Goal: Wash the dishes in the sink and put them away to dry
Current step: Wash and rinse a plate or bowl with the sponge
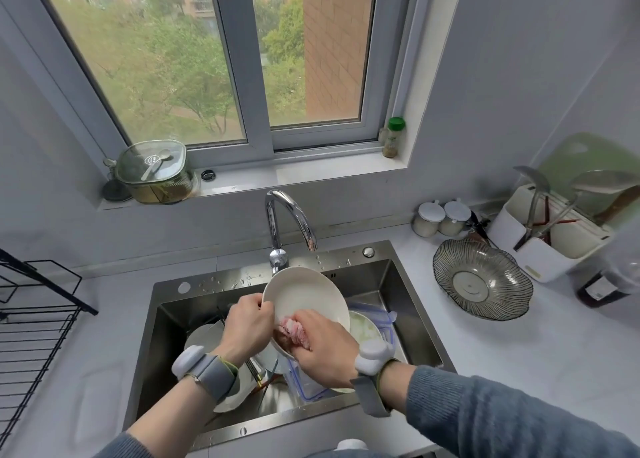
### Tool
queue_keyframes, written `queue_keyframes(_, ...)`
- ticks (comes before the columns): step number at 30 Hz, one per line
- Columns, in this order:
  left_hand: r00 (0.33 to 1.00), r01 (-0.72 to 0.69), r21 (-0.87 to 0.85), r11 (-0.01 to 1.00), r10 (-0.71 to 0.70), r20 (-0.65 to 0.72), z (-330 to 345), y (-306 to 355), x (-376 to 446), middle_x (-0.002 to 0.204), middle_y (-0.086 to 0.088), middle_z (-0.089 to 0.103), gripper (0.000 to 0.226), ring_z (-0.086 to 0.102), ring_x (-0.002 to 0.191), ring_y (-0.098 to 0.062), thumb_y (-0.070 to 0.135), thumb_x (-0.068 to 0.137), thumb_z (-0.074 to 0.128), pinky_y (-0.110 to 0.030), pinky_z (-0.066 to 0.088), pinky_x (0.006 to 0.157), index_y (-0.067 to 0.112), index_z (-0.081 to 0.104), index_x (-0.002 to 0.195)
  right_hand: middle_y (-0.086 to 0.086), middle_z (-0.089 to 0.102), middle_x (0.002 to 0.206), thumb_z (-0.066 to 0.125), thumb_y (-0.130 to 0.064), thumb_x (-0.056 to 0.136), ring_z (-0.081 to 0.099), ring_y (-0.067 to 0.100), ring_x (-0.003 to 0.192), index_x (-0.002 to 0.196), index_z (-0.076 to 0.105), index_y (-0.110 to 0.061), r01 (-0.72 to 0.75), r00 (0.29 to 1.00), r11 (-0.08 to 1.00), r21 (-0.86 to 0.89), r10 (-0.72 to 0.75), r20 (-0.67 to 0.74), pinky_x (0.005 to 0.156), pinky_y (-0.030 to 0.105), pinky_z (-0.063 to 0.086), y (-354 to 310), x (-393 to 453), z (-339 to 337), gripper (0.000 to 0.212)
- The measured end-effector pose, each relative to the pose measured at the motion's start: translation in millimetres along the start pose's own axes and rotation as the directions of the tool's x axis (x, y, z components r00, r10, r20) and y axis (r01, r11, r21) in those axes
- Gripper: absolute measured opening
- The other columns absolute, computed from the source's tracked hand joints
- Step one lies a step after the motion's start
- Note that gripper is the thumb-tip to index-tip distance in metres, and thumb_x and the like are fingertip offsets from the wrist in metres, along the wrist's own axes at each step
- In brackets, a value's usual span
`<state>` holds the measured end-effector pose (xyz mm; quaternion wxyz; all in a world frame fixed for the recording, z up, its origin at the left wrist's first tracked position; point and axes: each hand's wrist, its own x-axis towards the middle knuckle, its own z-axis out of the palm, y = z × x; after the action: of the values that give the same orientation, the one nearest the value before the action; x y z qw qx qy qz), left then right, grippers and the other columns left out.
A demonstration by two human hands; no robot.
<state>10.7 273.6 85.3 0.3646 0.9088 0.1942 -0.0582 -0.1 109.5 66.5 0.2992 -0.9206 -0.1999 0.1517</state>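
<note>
A white bowl (304, 296) is tilted over the steel sink (408, 284), just under the faucet (289, 220). My left hand (247, 322) grips its left rim. My right hand (323, 346) holds a pink cloth (292, 333) pressed into the lower inside of the bowl. Below the hands, the sink holds more white plates (202, 336), another bowl (363, 329), a clear plastic container with a blue rim (304, 385) and some chopsticks (258, 376). No water stream is visible from the spout.
A black wire drying rack (31, 322) stands on the counter at left. At right sit a ribbed glass dish (483, 279), two white-lidded jars (441, 218) and a white utensil holder (550, 236). A lidded glass container (152, 173) and spice jar (393, 137) rest on the windowsill.
</note>
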Motion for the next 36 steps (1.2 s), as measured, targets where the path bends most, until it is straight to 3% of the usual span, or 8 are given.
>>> queue_keyframes(7,1.000,0.001,-0.002,1.000,-0.001,0.016,-1,-1,-4,0.071,-0.004,0.066,0.028,0.061,0.075,-0.027,0.017,0.094,0.047,-0.033,0.042,0.062,0.013,0.062,0.072,0.003,0.064,0.113,0.062,-0.038,0.088,0.060,0.032,0.105,0.097,0.047,-0.029,-0.061,0.990,0.997,-0.051,0.067,0.123,0.079,0.034,0.042,32,-1,-29,0.019)
queue_keyframes(15,0.997,-0.037,-0.013,0.999,0.038,0.068,12,10,-16,0.079,-0.004,0.068,0.024,0.063,0.079,-0.027,0.016,0.093,0.044,-0.034,0.046,0.065,0.013,0.063,0.079,0.011,0.057,0.130,0.056,-0.029,0.097,0.059,0.036,0.120,0.125,0.052,-0.013,-0.302,0.949,0.945,-0.125,0.286,-0.132,0.095,0.038,0.045,32,50,-35,0.033)
queue_keyframes(19,0.994,-0.053,0.011,0.999,0.052,0.100,13,13,-16,0.087,-0.010,0.071,0.022,0.065,0.088,-0.033,0.019,0.091,0.043,-0.038,0.051,0.076,0.013,0.063,0.082,0.009,0.054,0.130,0.055,-0.027,0.094,0.056,0.036,0.117,0.129,0.051,-0.018,-0.147,0.978,0.989,-0.016,0.143,-0.151,0.097,0.040,0.041,16,50,-22,0.036)
queue_keyframes(22,0.991,-0.053,0.019,0.998,0.050,0.121,13,4,-15,0.092,-0.009,0.072,0.022,0.064,0.093,-0.033,0.019,0.094,0.042,-0.038,0.050,0.078,0.014,0.062,0.085,0.005,0.059,0.126,0.057,-0.032,0.086,0.056,0.027,0.117,0.126,0.056,-0.020,-0.012,0.999,0.997,0.076,0.015,-0.037,0.104,0.037,0.042,16,42,-22,0.042)
queue_keyframes(25,0.995,-0.049,0.038,0.998,0.045,0.090,7,-5,-11,0.089,-0.007,0.070,0.022,0.063,0.088,-0.030,0.017,0.097,0.044,-0.035,0.044,0.069,0.016,0.062,0.084,0.003,0.062,0.116,0.065,-0.029,0.090,0.058,0.025,0.107,0.115,0.058,-0.022,0.002,0.998,0.990,0.140,-0.010,0.063,0.091,0.034,0.044,26,33,-30,0.027)
queue_keyframes(27,0.999,0.008,-0.017,1.000,-0.007,0.047,-2,-12,-7,0.083,-0.006,0.069,0.024,0.063,0.082,-0.030,0.019,0.099,0.045,-0.036,0.045,0.068,0.015,0.063,0.083,-0.002,0.062,0.108,0.065,-0.036,0.090,0.060,0.024,0.098,0.100,0.055,-0.031,-0.053,0.997,0.982,0.182,0.061,-0.041,0.084,0.037,0.047,38,24,-32,0.015)
queue_keyframes(31,0.988,0.151,-0.210,0.966,-0.151,0.018,-17,-30,5,0.077,-0.009,0.069,0.027,0.061,0.069,-0.031,0.025,0.098,0.048,-0.044,0.057,0.068,0.010,0.068,0.086,0.004,0.071,0.085,0.066,-0.043,0.093,0.069,0.025,0.077,0.091,0.056,-0.022,-0.228,0.900,0.843,0.487,0.373,-0.224,0.069,0.037,0.054,56,17,-45,0.023)
queue_keyframes(36,0.958,0.287,-0.451,0.845,-0.249,0.142,-9,-29,1,0.058,-0.008,0.049,0.022,0.041,0.042,-0.016,0.009,0.102,0.046,-0.022,0.032,0.045,-0.001,0.062,0.090,0.018,0.068,0.073,0.060,-0.043,0.101,0.060,0.025,0.047,0.111,0.050,-0.007,-0.327,0.862,0.519,0.790,0.507,0.024,0.042,0.024,0.038,67,17,-48,0.039)
